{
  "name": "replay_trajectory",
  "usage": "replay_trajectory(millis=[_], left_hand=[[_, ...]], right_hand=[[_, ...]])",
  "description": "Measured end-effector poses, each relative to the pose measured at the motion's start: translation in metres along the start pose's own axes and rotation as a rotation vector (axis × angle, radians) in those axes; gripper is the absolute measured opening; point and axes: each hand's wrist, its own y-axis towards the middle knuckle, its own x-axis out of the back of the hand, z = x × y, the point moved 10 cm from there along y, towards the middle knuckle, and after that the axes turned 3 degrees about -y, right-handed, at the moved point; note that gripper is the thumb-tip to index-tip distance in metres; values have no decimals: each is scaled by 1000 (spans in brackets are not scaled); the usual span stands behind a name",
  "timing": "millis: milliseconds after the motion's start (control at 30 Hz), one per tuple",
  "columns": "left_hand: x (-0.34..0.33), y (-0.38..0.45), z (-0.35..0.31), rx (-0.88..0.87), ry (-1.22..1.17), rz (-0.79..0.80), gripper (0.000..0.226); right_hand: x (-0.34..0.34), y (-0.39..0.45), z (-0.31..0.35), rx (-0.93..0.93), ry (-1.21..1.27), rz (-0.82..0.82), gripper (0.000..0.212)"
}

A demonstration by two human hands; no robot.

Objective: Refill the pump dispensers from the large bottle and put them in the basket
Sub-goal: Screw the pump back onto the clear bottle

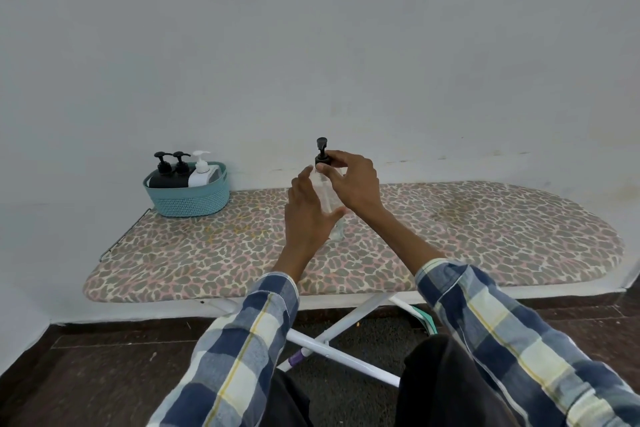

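Note:
A clear pump dispenser (327,199) with a black pump head (321,151) stands upright on the ironing board (485,225). My left hand (306,215) wraps around the bottle's body from the left. My right hand (351,184) pinches the black collar of the pump with its fingertips. At the board's back left sits a teal basket (188,199) holding two black dispensers (162,173) (180,166) and a white one (201,170). No large bottle is in view.
The board has a leopard-print cover and stands against a white wall on white crossed legs (346,326). A wire rest (117,239) sticks out at its left end. Dark floor lies below; my knees are in the foreground.

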Motion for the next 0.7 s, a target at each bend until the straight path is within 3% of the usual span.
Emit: replay_trajectory(millis=[167, 300, 367, 467, 700], left_hand=[[6, -10, 8, 8, -204, 145, 105], [19, -25, 31, 83, -210, 153, 65], [18, -31, 49, 216, -329, 100, 45], [11, -40, 62, 430, -544, 59, 45], [-16, -27, 47, 439, -609, 109, 37]], right_hand=[[-14, -12, -17, 57, 53, 160, 53], [-35, -41, -53, 0, 76, 211, 85], [-46, -53, -69, -35, 31, 207, 98], [-62, -65, -84, -94, -34, 239, 98], [-39, -52, -107, -112, 8, 134, 90]])
